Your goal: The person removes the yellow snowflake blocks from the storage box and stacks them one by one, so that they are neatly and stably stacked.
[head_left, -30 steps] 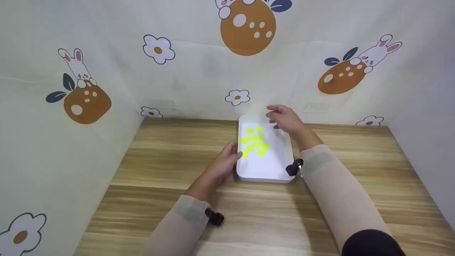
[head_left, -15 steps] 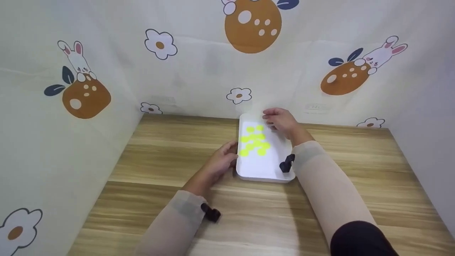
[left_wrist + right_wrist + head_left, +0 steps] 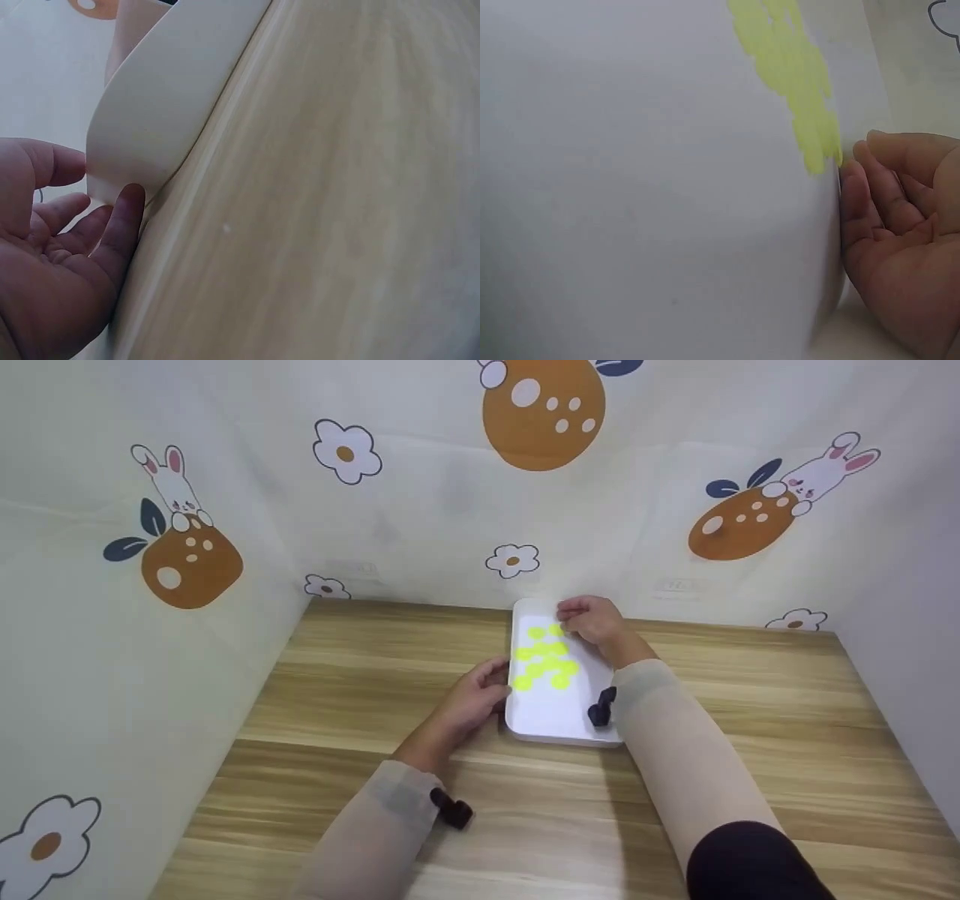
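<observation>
A white shallow tray (image 3: 551, 716) lies on the wooden table, with a group of bright yellow spots (image 3: 546, 658) on its floor. My left hand (image 3: 472, 697) is at the tray's left side. In the left wrist view, the relaxed fingers (image 3: 129, 210) of that hand lie against the tray's outer wall (image 3: 169, 97). Over the tray's far right part is my right hand (image 3: 595, 622), its fingers loosely bent. From the right wrist, those fingers (image 3: 855, 191) show right at the tray's edge, beside a foreshortened yellow patch (image 3: 802, 82); nothing shows between them.
Wood-grain table (image 3: 360, 682) surrounds the tray. A cream fabric wall (image 3: 427, 495) printed with rabbits, oranges and flowers rises behind the far edge, close to the tray. Dark wrist cameras (image 3: 452, 810) sit on both sleeves.
My right hand has come down from beyond the tray's far right rim, nearer to the yellow spots. The left thumb has slipped from over the rim to beside it. The view has shifted slightly.
</observation>
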`<action>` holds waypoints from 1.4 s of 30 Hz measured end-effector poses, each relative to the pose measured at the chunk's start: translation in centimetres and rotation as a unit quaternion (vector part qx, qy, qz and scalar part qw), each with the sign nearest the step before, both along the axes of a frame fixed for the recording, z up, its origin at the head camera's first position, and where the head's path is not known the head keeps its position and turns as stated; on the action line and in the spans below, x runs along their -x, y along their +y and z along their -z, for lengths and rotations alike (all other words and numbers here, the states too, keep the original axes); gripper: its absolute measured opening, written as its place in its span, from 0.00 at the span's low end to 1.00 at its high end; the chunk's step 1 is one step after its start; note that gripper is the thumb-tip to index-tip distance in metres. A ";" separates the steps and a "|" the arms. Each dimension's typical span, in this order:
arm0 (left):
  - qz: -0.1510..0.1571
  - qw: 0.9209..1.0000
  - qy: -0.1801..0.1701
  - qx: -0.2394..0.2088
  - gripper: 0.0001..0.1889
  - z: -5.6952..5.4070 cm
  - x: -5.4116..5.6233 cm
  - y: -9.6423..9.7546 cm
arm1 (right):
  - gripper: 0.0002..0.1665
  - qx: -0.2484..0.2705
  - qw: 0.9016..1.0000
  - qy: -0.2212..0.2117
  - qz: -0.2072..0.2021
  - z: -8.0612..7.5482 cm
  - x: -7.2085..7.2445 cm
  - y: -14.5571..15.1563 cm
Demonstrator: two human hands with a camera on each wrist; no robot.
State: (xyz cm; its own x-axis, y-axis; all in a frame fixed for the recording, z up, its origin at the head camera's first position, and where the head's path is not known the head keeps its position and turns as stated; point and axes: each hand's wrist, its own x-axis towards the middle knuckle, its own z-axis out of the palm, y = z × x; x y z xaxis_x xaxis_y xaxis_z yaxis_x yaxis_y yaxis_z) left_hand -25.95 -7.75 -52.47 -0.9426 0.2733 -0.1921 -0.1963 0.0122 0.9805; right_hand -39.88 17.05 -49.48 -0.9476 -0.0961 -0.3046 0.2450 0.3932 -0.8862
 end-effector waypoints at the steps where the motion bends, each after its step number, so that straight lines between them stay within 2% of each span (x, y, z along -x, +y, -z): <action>1: 0.002 1.000 0.001 -0.002 0.33 0.0 0.0 0.0 | 0.25 -0.002 1.000 -0.001 0.001 0.1 0.0 0.0; 9: 0.003 1.000 -0.014 0.019 0.33 0.0 0.1 0.1 | 0.28 0.011 1.000 -0.017 -0.002 0.6 0.1 0.5; 16: 0.010 1.000 -0.011 0.008 0.33 -0.1 0.1 0.3 | 0.28 0.000 1.000 -0.026 0.005 0.9 0.0 0.6; 26: 0.010 1.000 -0.015 -0.003 0.33 -0.1 0.1 0.1 | 0.27 -0.050 0.999 0.002 -0.001 0.9 0.0 0.1; 33: 0.014 1.000 -0.002 -0.004 0.32 0.2 0.0 -0.1 | 0.27 -0.076 0.996 0.039 -0.008 1.3 0.0 0.0; 42: 0.011 1.000 -0.014 0.010 0.33 0.0 0.2 -0.2 | 0.28 -0.070 0.997 0.031 0.013 1.0 -0.2 -0.4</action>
State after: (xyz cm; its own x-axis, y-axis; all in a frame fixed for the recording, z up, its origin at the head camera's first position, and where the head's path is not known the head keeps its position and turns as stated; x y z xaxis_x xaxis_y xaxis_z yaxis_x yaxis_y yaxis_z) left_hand -26.17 -7.95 -52.46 -0.9304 0.2904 -0.2236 -0.2228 0.0362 0.9742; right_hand -39.72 16.64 -50.51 -0.9664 -0.0328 -0.2549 0.2035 0.5079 -0.8370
